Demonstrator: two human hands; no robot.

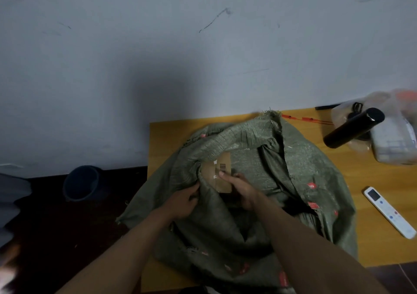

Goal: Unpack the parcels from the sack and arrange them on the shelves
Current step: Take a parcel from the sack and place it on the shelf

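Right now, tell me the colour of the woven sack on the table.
Dull olive green with small red printed marks, the woven sack shows best in the head view.

A pale grey-blue wall (203,45) fills the upper half, marked with dark scuffs and scribbles, with a soft shadow at its middle. Below it a yellow wooden table (383,181) stands against the wall. The floor (67,226) is dark reddish-brown. A dark bucket (82,182) sits beside the wall.
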